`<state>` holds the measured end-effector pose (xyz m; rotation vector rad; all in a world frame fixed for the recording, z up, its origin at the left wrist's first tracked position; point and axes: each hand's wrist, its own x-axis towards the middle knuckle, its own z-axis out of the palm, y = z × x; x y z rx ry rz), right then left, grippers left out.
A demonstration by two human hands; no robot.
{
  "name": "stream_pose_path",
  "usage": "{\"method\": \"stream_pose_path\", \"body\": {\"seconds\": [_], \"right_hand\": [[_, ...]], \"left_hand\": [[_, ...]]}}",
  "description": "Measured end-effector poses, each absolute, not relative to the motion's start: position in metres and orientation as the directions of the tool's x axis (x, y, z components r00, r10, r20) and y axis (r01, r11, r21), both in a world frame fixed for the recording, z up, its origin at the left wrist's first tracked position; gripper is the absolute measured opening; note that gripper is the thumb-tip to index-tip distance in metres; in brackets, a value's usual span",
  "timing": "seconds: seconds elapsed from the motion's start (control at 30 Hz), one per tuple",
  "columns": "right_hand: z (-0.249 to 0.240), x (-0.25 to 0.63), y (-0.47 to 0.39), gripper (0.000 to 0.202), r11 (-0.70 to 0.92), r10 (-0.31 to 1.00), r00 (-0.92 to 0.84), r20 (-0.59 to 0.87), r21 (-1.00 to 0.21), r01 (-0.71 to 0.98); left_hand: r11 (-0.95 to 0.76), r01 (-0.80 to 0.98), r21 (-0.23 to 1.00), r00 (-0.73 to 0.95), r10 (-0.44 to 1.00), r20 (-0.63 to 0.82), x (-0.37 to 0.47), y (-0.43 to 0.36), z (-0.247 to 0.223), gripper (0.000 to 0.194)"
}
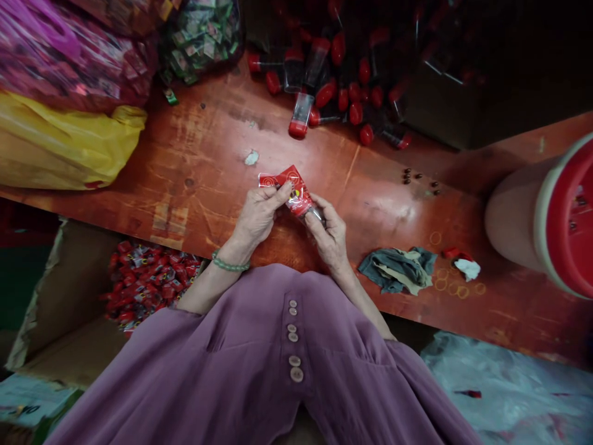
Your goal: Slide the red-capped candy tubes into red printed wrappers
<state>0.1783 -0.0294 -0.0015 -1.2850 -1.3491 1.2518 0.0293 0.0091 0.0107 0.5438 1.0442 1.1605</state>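
Note:
A shiny red printed packet (300,193) with a yellow mark is held between my two hands above the table (222,173). My left hand (260,213) is closed, thumb and fingers pinching the packet's left side. Closed around the lower right end, my right hand (330,232) grips a clear piece with dark contents (317,213). Whether that piece is inside the packet or part of it, I cannot tell. Beyond my hands lies a pile of clear plastic tubes with red caps (302,114).
On the right stand a pale bucket with a red top (519,204), a grey-green cloth (398,269), rubber bands (458,292) and small brown balls (407,176). At left are a yellow bag (69,145) and a cardboard box (50,303) containing red packets (148,278).

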Motion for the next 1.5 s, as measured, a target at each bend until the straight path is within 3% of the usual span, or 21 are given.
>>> {"method": "stream_pose_path", "body": {"seconds": [0.4, 0.73, 0.97, 1.1, 1.3, 1.4, 1.5], "right_hand": [[-0.003, 0.185, -0.025, 0.049, -0.065, 0.981, -0.173, -0.086, -0.991, 0.121], [-0.008, 0.187, -0.028, 0.043, -0.116, 0.989, -0.095, -0.118, -0.993, 0.018], [-0.012, 0.179, -0.018, 0.054, 0.000, 0.999, 0.038, 0.006, -0.986, 0.167], [-0.012, 0.175, -0.013, 0.050, 0.135, 0.981, 0.092, 0.168, -0.948, 0.287], [-0.006, 0.171, -0.009, 0.048, 0.306, 0.941, 0.007, 0.339, -0.857, 0.416], [-0.007, 0.170, -0.008, 0.050, 0.341, 0.928, -0.013, 0.371, -0.838, 0.427], [-0.008, 0.172, -0.009, 0.046, 0.295, 0.949, -0.016, 0.314, -0.871, 0.393]], "left_hand": [[0.333, -0.515, 0.789, -0.120, 0.884, -0.452, 0.037, 0.018, 0.009, 0.035], [0.414, -0.582, 0.700, -0.025, 0.851, -0.524, 0.039, 0.025, 0.012, 0.035], [0.385, -0.693, 0.609, -0.013, 0.838, -0.545, 0.043, 0.030, 0.015, 0.030], [0.372, -0.730, 0.573, 0.002, 0.840, -0.542, 0.049, 0.030, 0.018, 0.025], [0.363, -0.727, 0.582, -0.025, 0.834, -0.552, 0.060, 0.029, 0.021, 0.021], [0.376, -0.711, 0.595, -0.033, 0.827, -0.562, 0.061, 0.029, 0.020, 0.021], [0.383, -0.713, 0.587, -0.025, 0.823, -0.567, 0.059, 0.029, 0.018, 0.022]]}}
